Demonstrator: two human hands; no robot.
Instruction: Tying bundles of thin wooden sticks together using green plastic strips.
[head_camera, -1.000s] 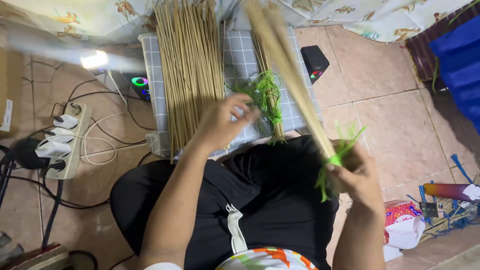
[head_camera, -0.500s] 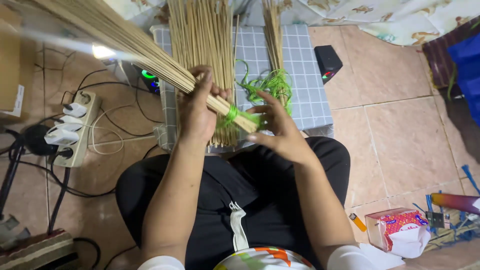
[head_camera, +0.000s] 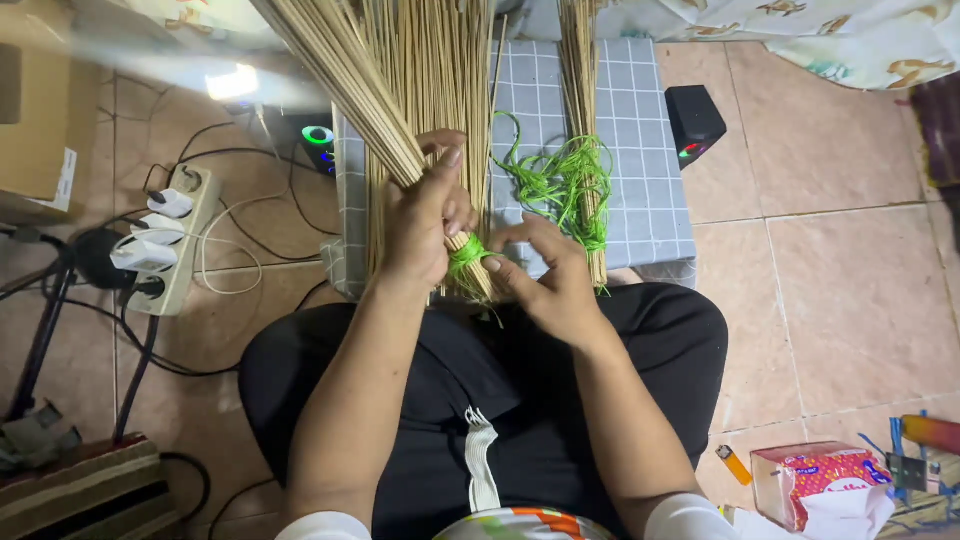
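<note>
My left hand (head_camera: 425, 215) grips a bundle of thin tan sticks (head_camera: 345, 70) that slants up to the left. A green string tie (head_camera: 467, 255) wraps the bundle's lower end. My right hand (head_camera: 545, 270) touches that tie with its fingertips. Behind the hands, a pile of loose sticks (head_camera: 440, 60) lies on a grey checked cloth (head_camera: 640, 170). A smaller stick bunch (head_camera: 585, 100) and a tangle of green string (head_camera: 565, 180) lie to the right on the cloth.
A power strip with plugs (head_camera: 160, 250) and cables lie on the tiled floor at left. A black speaker (head_camera: 695, 120) stands at right of the cloth. A tissue pack (head_camera: 820, 485) and an orange lighter (head_camera: 733, 464) sit at lower right. A cardboard box (head_camera: 40, 110) is at far left.
The tied bundle swung from my right side over to my left hand, then tilted more upright. My right hand let go of it and now fingers the green tie.
</note>
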